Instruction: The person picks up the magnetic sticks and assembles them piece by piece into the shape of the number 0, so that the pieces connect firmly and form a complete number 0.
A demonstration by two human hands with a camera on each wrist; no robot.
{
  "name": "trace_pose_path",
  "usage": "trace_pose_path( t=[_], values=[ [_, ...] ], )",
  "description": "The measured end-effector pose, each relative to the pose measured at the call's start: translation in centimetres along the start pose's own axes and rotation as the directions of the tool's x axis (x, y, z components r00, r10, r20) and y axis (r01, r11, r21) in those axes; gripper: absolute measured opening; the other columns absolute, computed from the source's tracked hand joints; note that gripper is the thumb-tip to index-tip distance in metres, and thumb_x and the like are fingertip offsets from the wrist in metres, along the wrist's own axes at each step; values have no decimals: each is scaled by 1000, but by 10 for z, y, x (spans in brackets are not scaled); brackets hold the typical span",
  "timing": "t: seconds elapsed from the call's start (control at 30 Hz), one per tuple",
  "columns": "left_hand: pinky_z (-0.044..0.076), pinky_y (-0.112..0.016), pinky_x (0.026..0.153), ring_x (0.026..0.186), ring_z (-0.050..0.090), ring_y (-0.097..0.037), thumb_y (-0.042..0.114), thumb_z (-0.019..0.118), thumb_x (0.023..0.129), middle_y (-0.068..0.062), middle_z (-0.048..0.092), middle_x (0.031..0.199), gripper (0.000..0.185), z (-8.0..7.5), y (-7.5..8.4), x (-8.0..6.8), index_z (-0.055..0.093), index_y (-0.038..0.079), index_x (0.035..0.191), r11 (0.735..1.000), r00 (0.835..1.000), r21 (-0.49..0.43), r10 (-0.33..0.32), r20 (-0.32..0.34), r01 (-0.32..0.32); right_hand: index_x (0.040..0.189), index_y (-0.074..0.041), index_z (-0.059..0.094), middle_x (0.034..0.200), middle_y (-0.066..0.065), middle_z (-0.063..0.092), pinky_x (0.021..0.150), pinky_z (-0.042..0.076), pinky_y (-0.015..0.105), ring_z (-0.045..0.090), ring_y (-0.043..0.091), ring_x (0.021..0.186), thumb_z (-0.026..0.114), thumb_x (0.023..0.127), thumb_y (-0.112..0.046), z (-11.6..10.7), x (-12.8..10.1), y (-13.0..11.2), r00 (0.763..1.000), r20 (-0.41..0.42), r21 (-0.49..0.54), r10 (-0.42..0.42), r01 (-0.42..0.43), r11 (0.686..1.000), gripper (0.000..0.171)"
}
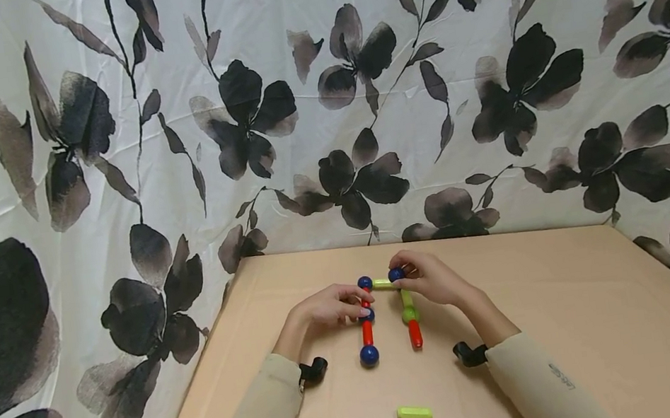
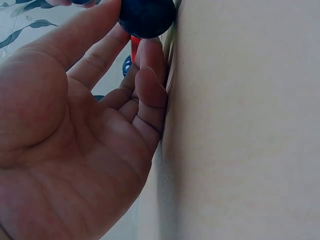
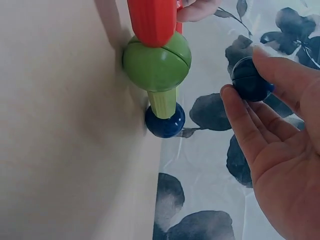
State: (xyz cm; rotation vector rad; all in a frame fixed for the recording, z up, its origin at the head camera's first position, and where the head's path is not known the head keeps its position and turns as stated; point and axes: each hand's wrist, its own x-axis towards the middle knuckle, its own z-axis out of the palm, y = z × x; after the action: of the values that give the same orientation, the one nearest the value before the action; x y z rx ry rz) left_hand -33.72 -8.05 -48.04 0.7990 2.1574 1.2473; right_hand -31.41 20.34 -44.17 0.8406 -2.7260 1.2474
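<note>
My left hand (image 1: 336, 305) pinches the middle blue ball (image 2: 147, 17) of a chain of balls and red rods, thumb on its near side. A red rod (image 1: 367, 333) runs from it to the nearest blue ball (image 1: 369, 355); another blue ball (image 1: 364, 282) tops the chain. From there a yellow-green rod (image 1: 383, 284) reaches rightward. Between thumb and fingertips, my right hand (image 1: 431, 277) holds a separate blue ball (image 3: 251, 80), raised off the table. Below it stretches the right side: a corner blue ball (image 3: 165, 121), a yellow-green rod (image 1: 407, 297), a green ball (image 1: 410, 314) and a red rod (image 1: 415, 335).
A loose yellow-green rod (image 1: 414, 414) lies nearer me on the tan table (image 1: 582, 317). Black wrist cameras (image 1: 471, 354) sit on both wrists. A white cloth with dark flowers (image 1: 309, 205) hangs behind the table's far edge.
</note>
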Motion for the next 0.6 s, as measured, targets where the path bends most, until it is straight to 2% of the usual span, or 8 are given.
trace_pose_path(
  t=[0.23,0.43,0.6],
  values=[
    [47,-28,67,80,55,-20,21,68,101,1,62,90,36,-1,0,-4,67,9,135,1000,1000,17,-8,-5,8,121,-10,68,113,6,71,96,59,41,69,21,103,78,94,-16,-1,-5,0,1000,26,62,6,-8,998,30],
    [46,-28,67,80,54,-19,21,68,101,2,62,90,36,-1,0,-4,67,10,136,1000,1000,2,-13,-4,13,121,-10,72,111,5,72,87,57,34,68,19,95,78,94,-18,-7,-11,0,994,109,31,10,-13,999,29],
    [46,-27,67,80,54,-19,22,68,101,2,62,90,37,-1,0,-3,67,9,136,1000,1000,-1,-12,3,12,123,-10,72,110,4,72,86,57,30,67,20,94,78,94,-15,-11,-14,-2,982,188,40,21,-29,999,30]
  ],
)
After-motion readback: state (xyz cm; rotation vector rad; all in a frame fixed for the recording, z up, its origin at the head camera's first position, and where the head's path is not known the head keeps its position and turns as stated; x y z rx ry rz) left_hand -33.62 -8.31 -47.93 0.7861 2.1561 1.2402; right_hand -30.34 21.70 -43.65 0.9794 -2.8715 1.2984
